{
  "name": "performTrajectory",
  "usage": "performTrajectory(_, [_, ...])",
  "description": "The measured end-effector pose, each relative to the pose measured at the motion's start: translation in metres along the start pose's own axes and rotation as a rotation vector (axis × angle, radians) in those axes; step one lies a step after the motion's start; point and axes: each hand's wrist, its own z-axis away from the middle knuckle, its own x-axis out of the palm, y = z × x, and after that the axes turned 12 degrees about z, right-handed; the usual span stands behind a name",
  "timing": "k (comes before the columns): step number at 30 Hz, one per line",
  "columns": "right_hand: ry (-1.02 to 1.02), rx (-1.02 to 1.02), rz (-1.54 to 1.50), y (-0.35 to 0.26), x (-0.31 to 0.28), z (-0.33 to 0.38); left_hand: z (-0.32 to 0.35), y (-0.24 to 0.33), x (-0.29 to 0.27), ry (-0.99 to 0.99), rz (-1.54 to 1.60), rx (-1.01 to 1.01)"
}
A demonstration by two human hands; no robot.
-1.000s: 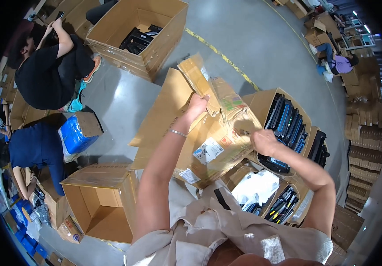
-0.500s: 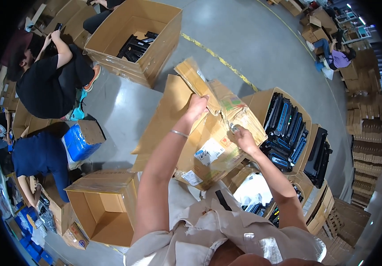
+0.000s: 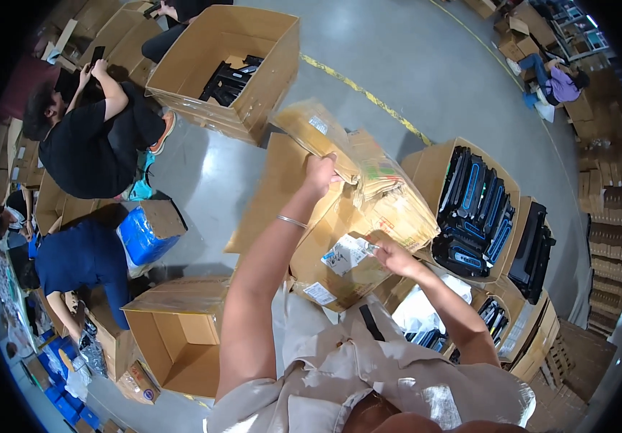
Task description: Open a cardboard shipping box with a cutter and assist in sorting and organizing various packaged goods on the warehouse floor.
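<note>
Right now your left hand (image 3: 320,175) is raised at the centre of the frame, fingers curled tight around the upper flap (image 3: 316,132) of a flattened cardboard box (image 3: 368,216) — the box sits tilted in front of you, just above centre. Your right hand (image 3: 395,256) is lower and to the right, fingers pinched on the edge of a white label (image 3: 345,254) stuck to the box's face. A second, smaller white label (image 3: 320,293) sits near the box's lower edge.

Just right of the box, an open carton (image 3: 433,169) holds black-and-blue cartridges (image 3: 475,209) stood on end — more of them lie in a carton at lower right. At the upper centre a large open box (image 3: 267,65) holds dark parts. An empty open carton (image 3: 181,339) stands at lower left. On the left, a person in a black shirt (image 3: 90,148) crouches over a blue package (image 3: 140,237).
</note>
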Motion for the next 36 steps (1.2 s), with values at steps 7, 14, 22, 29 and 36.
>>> performTrajectory(7, [0.320, -0.195, 0.532, -0.028, 0.052, -0.039, -0.005, 0.020, 0.022, -0.070, -0.020, -0.135])
performTrajectory(14, [0.547, -0.346, 0.623, -0.010, 0.048, -0.089, 0.064, -0.012, -0.076, -0.340, -0.960, 0.021])
performTrajectory(22, [0.558, -0.170, 0.691, -0.005, 0.032, -0.129, 0.082, -0.065, -0.142, -0.103, -1.715, 0.052])
performTrajectory(29, [0.558, -0.112, 0.206, -0.033, -0.050, -0.127, -0.016, 0.017, -0.077, -0.021, -1.455, 1.081])
performTrajectory(36, [0.495, -0.078, 0.302, -0.008, -0.108, -0.205, -0.107, 0.008, -0.050, -0.175, -1.957, 0.601])
